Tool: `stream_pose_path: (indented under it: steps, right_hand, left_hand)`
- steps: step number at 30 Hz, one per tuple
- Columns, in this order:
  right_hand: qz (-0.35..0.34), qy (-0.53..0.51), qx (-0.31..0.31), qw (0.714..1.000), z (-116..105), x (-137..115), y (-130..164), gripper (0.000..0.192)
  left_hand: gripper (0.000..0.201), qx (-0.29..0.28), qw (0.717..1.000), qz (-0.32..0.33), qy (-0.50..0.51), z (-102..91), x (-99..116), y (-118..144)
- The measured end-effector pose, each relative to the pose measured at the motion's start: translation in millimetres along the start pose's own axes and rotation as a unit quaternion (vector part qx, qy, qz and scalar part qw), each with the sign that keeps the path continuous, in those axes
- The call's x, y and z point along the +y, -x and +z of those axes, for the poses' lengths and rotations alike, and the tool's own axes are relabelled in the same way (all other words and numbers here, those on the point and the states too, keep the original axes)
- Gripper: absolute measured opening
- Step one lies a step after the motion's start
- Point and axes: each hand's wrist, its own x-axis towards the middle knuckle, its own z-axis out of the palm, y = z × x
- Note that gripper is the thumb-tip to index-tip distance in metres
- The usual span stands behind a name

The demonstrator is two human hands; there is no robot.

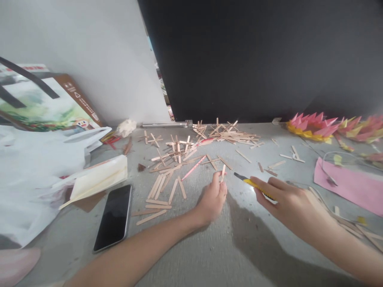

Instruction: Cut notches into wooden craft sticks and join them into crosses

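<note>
Bare forearms enter from the lower edge over a grey table [209,255]. Left hand [211,201] pinches a short wooden stick [223,173] upright; right hand [287,199] grasps a yellow utility knife [253,184], blade tip near the stick. Scattered sticks [179,159] and a phone [114,217] lie to the left

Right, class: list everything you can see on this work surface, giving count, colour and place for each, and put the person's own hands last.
Craft sticks: many, pale wood, scattered mid-surface.
Held stick: one, pale wood, in the left hand.
Utility knife: one, yellow and black, in the right hand.
Phone: one, black, near left.
Paper flowers: several, pink and yellow, far right.
Pink sheet: one, right edge.
Paper bag: one, printed, far left.
Crumpled tissue: one, white, by the wall.
Left hand: centre.
Right hand: right of centre.
</note>
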Motion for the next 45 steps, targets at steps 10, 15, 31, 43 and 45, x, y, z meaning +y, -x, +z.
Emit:
stream_pose_path:
  steps: [10,15,31,43,45]
  right_hand:
    - [-0.052,-0.060,0.066,0.995,30,4,-1,0.031]
    - [-0.060,-0.059,0.056,0.995,33,9,0,0.030]
    - [-0.055,-0.062,0.039,0.996,32,6,0,0.031]
    - [-0.058,-0.091,0.064,0.992,42,13,6,0.035]
    - [-0.069,-0.103,0.092,0.988,52,19,11,0.038]
  left_hand:
    - [0.049,-0.002,0.996,-0.022,0.084,-5.6,2,-10]
    - [0.048,-0.002,0.995,-0.027,0.098,-3.8,8,-7]
    - [0.045,0.005,0.996,-0.027,0.083,-4.0,7,-6]
    - [0.047,0.006,0.994,-0.022,0.106,-5.5,8,-6]
    - [0.047,0.010,0.995,-0.019,0.102,-6.7,11,-7]
